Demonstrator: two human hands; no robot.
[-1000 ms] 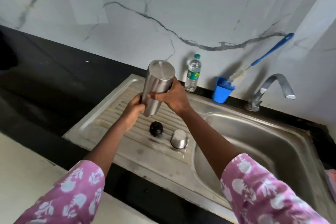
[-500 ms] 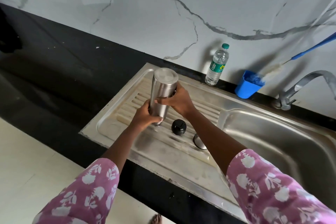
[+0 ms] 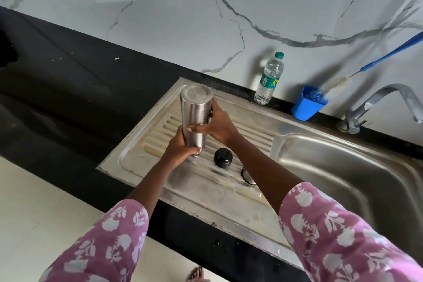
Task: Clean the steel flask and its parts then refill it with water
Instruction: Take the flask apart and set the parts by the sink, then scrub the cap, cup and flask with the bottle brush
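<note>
The steel flask stands upside down, base up, with its mouth end on or just above the ribbed drainboard. My left hand grips its lower end. Around its middle, from the right, my right hand holds it. The black stopper sits on the drainboard just right of the flask. The steel cup lid lies beyond it, partly hidden by my right forearm.
The sink basin lies to the right, with the tap behind it. A blue cup holding a blue-handled bottle brush and a plastic water bottle stand by the wall. Black counter extends left.
Both hands have brought the upturned flask down from mid-air to the drainboard. The camera has swung left, so the sink sits further right in view.
</note>
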